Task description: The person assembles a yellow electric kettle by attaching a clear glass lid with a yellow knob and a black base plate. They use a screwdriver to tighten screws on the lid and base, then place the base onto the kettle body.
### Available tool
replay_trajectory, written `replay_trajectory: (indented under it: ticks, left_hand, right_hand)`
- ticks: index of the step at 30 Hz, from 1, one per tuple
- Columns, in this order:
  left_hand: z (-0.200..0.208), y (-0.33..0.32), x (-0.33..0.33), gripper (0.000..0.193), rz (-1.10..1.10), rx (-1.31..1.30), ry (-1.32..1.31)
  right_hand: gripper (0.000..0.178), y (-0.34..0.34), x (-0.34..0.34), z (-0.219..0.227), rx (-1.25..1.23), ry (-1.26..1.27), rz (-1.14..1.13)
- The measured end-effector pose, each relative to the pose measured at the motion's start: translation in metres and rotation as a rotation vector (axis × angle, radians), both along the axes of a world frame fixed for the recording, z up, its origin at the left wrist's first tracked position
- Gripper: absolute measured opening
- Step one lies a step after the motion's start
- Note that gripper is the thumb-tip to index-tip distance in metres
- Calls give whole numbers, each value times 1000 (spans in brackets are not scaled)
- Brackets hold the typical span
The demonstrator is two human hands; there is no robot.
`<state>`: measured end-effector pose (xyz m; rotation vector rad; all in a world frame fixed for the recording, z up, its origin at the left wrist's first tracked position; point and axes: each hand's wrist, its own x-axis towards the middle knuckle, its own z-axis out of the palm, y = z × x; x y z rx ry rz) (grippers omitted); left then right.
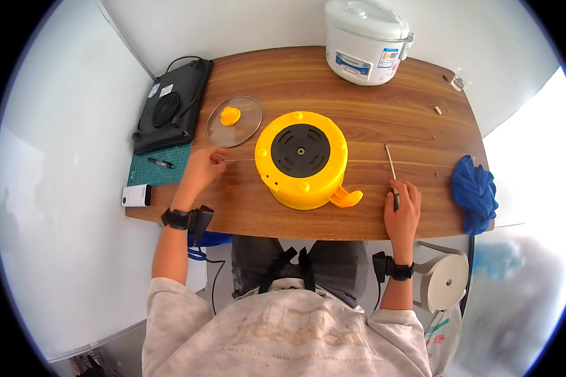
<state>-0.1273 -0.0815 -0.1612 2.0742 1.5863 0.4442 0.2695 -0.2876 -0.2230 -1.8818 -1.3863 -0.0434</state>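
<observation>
A yellow electric pot point(272, 186) lies upside down mid-table, its black vented base plate point(289, 164) facing up and its yellow handle point(344, 198) pointing to the near right. Left of it, my left hand point(202, 171) is closed in a pinch. From its fingertips a thin pale rod point(239, 160) reaches toward the pot's side; its exact kind is too fine to make out. My right hand point(404, 210) rests on the table to the pot's right, closed around the dark handle of a screwdriver point(391, 162). The metal shaft points away from me, apart from the pot.
Beyond my left hand lies a glass lid point(248, 124) with a yellow knob. An upturned black induction cooker point(183, 107) overlaps a green cutting mat point(173, 164), with a pen point(161, 163) and white power bank point(136, 195) nearby. A rice cooker point(366, 47) stands far right; a blue cloth point(474, 195) lies right.
</observation>
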Motion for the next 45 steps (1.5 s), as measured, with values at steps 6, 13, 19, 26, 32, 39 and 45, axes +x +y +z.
replay_trajectory:
  ticks: [6, 13, 19, 26, 32, 39, 45]
  left_hand:
    - [79, -32, 67, 15, -220, 5, -329]
    - [86, -40, 125, 12, -440, 192, -131]
    - [79, -38, 134, 11, -470, 269, -43]
    - [79, -39, 133, 11, -454, 208, -67]
    - [80, -40, 132, 11, -457, 192, -58]
    - [78, -42, 131, 11, -475, 246, -63]
    - [76, -42, 130, 11, -484, 272, -28]
  right_hand:
    - [26, -1, 2, -3, 23, -3, 1]
    - [25, 0, 1, -2, 39, 13, 15]
    - [24, 0, 2, -1, 45, 8, 17]
    - [24, -1, 1, 0, 33, 17, 12]
    - [24, 1, 3, -1, 34, 16, 14]
    - [25, 0, 2, 1, 29, 8, 11]
    - [24, 0, 1, 1, 31, 16, 14]
